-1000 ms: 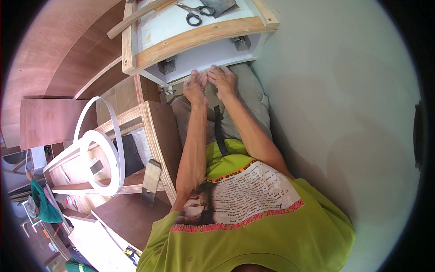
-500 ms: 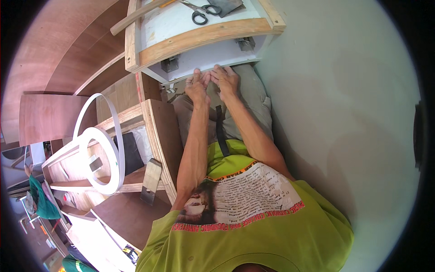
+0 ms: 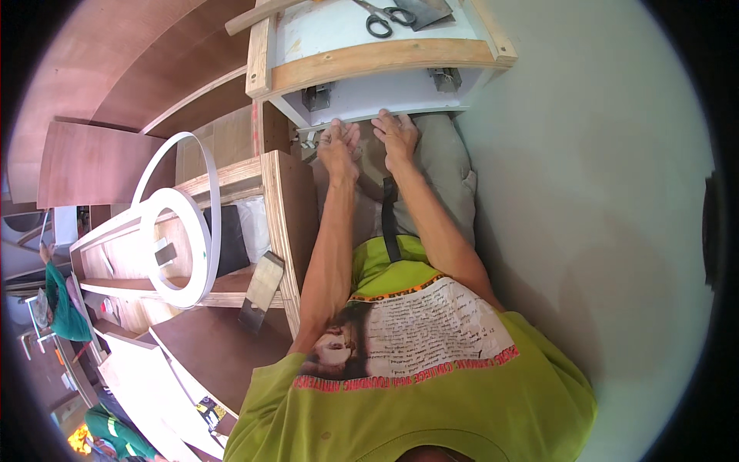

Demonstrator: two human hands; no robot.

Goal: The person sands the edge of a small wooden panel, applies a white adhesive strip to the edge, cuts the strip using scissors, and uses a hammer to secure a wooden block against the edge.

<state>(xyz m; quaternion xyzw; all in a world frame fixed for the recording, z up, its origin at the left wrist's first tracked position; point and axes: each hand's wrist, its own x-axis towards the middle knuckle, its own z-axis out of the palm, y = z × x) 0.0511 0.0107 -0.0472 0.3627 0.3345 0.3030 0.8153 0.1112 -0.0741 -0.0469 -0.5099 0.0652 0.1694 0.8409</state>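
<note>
Both arms reach up the middle of the view over my grey-trousered legs. My left hand point(image 3: 339, 150), fingers apart and slightly bent, is at the lower front edge of a white panel box point(image 3: 376, 104). A short way to its right, my right hand point(image 3: 396, 140) has its fingertips at that same edge, fingers partly stretched. Two metal fittings point(image 3: 445, 79) sit inside the box. A bare wooden rail point(image 3: 385, 55) crosses above, with black-handled scissors point(image 3: 379, 25) and a dark grey sheet point(image 3: 423, 12) on the white surface behind it.
A grey wall point(image 3: 593, 192) runs along my right. On my left stand a plywood cabinet frame point(image 3: 283, 200) carrying white rings point(image 3: 177, 285) and a metal-bladed tool point(image 3: 260, 292), and brown boards point(image 3: 100, 162). Two co-workers in green point(image 3: 61, 308) point(image 3: 115, 431) are at the far left.
My hands have moved slightly apart along the box's edge. The box and cabinets appear shifted right and upward in view. The co-worker at lower left shows more.
</note>
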